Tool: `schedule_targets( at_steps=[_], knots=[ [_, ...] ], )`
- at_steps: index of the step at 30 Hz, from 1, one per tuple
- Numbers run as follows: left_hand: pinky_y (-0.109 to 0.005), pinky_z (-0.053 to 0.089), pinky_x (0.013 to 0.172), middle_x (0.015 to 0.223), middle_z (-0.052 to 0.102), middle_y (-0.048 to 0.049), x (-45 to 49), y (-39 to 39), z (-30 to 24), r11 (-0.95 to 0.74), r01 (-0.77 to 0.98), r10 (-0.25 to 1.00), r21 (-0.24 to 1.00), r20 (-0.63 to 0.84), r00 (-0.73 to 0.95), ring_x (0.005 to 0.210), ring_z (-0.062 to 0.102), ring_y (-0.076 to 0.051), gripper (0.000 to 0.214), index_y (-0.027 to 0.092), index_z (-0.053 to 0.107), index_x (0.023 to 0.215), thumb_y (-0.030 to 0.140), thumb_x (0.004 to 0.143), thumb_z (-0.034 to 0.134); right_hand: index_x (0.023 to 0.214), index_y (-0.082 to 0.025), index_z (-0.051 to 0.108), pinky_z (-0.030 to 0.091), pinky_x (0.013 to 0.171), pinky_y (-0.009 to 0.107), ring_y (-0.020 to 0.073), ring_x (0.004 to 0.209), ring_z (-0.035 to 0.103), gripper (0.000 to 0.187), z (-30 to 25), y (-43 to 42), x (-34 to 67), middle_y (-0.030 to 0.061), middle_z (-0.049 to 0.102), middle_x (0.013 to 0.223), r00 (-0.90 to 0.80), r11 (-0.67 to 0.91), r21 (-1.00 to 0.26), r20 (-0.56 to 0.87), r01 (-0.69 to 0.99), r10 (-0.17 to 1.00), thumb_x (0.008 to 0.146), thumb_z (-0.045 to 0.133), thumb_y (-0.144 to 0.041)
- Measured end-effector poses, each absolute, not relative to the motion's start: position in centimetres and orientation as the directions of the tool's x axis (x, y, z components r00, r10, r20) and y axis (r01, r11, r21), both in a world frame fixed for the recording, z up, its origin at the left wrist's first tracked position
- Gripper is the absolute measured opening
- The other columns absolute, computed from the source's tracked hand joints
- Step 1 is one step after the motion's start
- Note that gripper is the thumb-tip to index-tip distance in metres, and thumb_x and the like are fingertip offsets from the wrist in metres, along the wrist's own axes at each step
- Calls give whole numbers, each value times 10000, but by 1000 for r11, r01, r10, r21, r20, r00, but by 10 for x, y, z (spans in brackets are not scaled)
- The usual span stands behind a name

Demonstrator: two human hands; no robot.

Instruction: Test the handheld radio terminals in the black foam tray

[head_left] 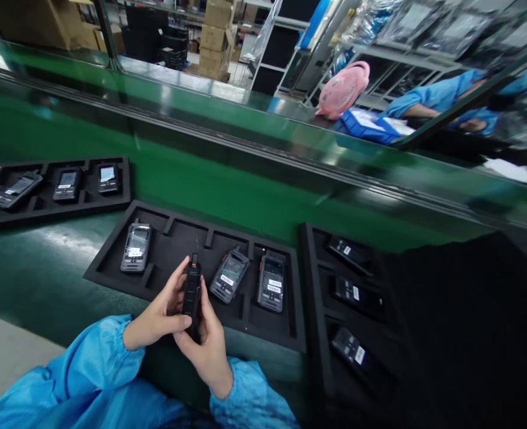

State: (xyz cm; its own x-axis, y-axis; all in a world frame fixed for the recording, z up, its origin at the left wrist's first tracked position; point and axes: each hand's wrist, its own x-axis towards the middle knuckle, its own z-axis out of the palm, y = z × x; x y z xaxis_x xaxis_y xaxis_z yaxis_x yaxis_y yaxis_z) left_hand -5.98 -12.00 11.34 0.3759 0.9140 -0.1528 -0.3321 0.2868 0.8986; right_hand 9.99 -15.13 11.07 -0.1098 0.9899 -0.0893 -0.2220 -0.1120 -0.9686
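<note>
Both my hands are closed round a black handheld radio, held edge-on with its short antenna stub pointing up. My left hand grips it from the left, thumb pressed near its lower end. On the other side my right hand has its fingers along the radio's edge. Just beyond lies a black foam tray with moulded slots. In it rest one radio at the left, a tilted radio right of my hands, and another radio at the right end, all with white labels.
A second foam tray with several radios stands at the left. To the right, another tray holds 3 dark radios beside a black sheet. Behind a green ledge are a pink fan, a blue tray and a co-worker's blue sleeve.
</note>
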Motion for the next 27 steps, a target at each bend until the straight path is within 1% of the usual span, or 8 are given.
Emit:
schedule_targets(
  at_steps=[2, 6, 10, 15, 19, 23, 25, 27],
  knots=[
    [-355, 541, 857, 1570, 521, -93, -60, -120, 114, 288, -328, 914, 900, -156, 374, 1026, 640, -237, 1144, 486, 202, 1758, 538, 848, 894, 1623, -546, 490, 377, 1348, 627, 351, 1638, 469, 917, 111, -152, 100, -53, 516, 1759, -150, -121, -968, -88, -222, 985, 839, 921, -340],
    [-350, 553, 844, 1589, 521, -108, -60, -120, 115, 269, -319, 923, 909, -149, 355, 978, 640, -217, 1122, 459, 237, 1758, 533, 852, 895, 1631, -512, 495, 442, 1327, 574, 345, 1634, 477, 912, 112, -152, 101, -36, 488, 1779, -177, -153, -949, -106, -275, 978, 849, 927, -332],
    [-355, 569, 851, 1581, 533, -125, -61, -121, 115, 254, -310, 929, 916, -142, 342, 962, 659, -211, 1138, 444, 242, 1761, 542, 840, 904, 1624, -528, 496, 429, 1342, 571, 332, 1645, 462, 896, 112, -151, 102, -47, 474, 1786, -198, -168, -937, -110, -305, 974, 860, 928, -345],
    [-384, 583, 876, 1604, 508, -133, -61, -120, 114, 263, -319, 930, 911, -151, 336, 1027, 682, -243, 1130, 447, 248, 1756, 535, 841, 905, 1671, -439, 471, 444, 1331, 574, 331, 1617, 513, 909, 118, -149, 103, 11, 454, 1803, -245, -248, -909, -171, -335, 954, 878, 916, -429],
    [-391, 576, 871, 1580, 524, -125, -61, -119, 116, 283, -339, 920, 897, -155, 359, 1040, 700, -262, 1149, 452, 280, 1743, 498, 803, 939, 1685, -424, 455, 476, 1315, 568, 336, 1570, 577, 995, 126, -144, 103, 36, 522, 1763, -277, -299, -876, -201, -379, 940, 826, 957, -445],
    [-403, 570, 917, 1591, 519, -132, -60, -118, 118, 298, -345, 913, 890, -161, 374, 1127, 687, -296, 1173, 427, 323, 1731, 482, 755, 971, 1619, -458, 551, 529, 1283, 540, 359, 1547, 601, 1098, 129, -140, 105, -5, 605, 1699, -279, -345, -839, -243, -420, 929, 656, 1061, -319],
    [-411, 570, 935, 1608, 508, -137, -60, -118, 117, 301, -339, 908, 891, -161, 386, 1140, 679, -294, 1189, 419, 311, 1736, 485, 750, 972, 1589, -468, 588, 557, 1260, 533, 361, 1524, 626, 1083, 128, -140, 106, -16, 657, 1650, -271, -344, -834, -244, -430, 931, 632, 1065, -294],
    [-413, 573, 937, 1616, 505, -141, -60, -118, 115, 296, -340, 907, 893, -151, 394, 1144, 679, -293, 1189, 415, 292, 1744, 488, 764, 962, 1572, -471, 607, 578, 1238, 533, 360, 1504, 646, 1027, 127, -140, 107, -20, 693, 1611, -253, -327, -839, -235, -434, 938, 657, 1046, -311]
  ],
)
